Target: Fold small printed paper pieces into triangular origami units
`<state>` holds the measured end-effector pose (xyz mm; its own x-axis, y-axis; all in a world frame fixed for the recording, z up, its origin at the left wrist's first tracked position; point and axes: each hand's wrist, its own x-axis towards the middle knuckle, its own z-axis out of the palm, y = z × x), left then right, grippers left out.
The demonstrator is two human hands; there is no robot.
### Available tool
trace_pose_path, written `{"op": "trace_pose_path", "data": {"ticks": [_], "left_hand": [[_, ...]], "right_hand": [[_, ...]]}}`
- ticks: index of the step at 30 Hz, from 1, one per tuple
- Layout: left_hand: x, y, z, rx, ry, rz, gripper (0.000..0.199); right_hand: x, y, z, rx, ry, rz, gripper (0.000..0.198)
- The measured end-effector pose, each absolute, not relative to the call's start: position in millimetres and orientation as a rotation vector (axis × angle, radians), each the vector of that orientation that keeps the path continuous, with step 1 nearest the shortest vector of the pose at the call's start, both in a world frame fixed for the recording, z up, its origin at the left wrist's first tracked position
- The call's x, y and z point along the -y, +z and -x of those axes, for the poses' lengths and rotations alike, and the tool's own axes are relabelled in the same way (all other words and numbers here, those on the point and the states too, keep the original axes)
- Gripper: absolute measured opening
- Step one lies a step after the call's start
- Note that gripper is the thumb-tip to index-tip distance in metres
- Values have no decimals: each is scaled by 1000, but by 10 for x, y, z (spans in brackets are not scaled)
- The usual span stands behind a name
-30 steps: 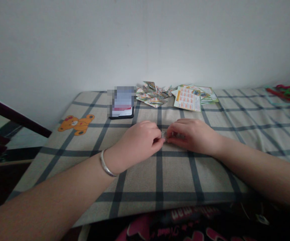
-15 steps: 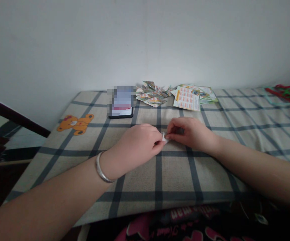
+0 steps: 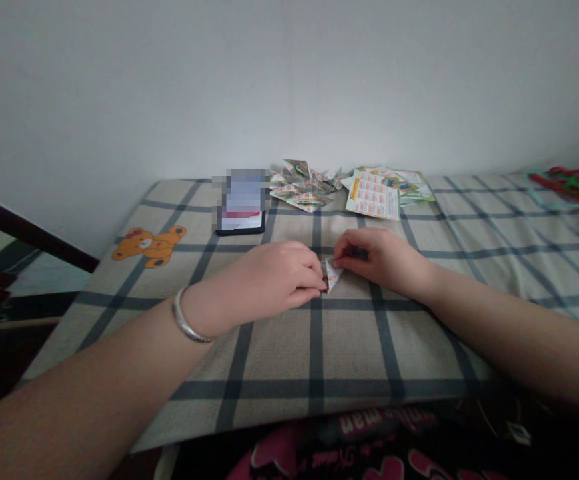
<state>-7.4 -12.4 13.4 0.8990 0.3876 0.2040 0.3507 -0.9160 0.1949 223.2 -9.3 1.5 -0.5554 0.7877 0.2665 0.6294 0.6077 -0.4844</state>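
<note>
On the check-covered worktop (image 3: 279, 363), a small folded paper (image 3: 333, 278) sits between the two hands: the left hand (image 3: 282, 277) has its fingers closed at the 9 o'clock edge, and the right hand (image 3: 384, 257) pinches the 2 o'clock corner. From that paper, the phone (image 3: 243, 200) lies at 10 o'clock, folded pieces (image 3: 307, 190) at 11, printed cards (image 3: 373, 195) at 1.

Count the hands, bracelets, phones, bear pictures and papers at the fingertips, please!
Hands: 2, the left hand and right hand
Bracelet: 1
Phone: 1
Bear picture: 1
Small paper at the fingertips: 1
Total: 6
</note>
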Motion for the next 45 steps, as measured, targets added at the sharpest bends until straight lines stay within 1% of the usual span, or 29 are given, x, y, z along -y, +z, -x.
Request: {"op": "trace_pose_path", "data": {"ticks": [6, 12, 17, 20, 24, 29, 35, 45], "left_hand": [[178, 135, 68, -678, 374, -2944, 20], [168, 123, 83, -612, 352, -2981, 22], [198, 155, 97, -826, 287, -2987, 26], [209, 167, 103, -720, 290, -3029, 30], [226, 164, 101, -575, 311, -3115, 29], [247, 186, 91, -592, 245, -3198, 31], [240, 190, 75, -663, 274, -3081, 31], [249, 192, 84, -694, 267, -3018, 31]], "right_hand": [[49, 22, -2237, 2432, 423, 1073, 5], [61, 55, -2255, 2422, 472, 1108, 5], [66, 54, -2265, 2428, 449, 1115, 6], [62, 36, -2262, 2433, 418, 1098, 5], [61, 21, -2256, 2450, 368, 1070, 5], [55, 75, -2292, 2533, 288, 955, 10], [20, 125, -2379, 2666, 356, 759, 19], [-2, 80, -2383, 2694, 278, 711, 21]]}}
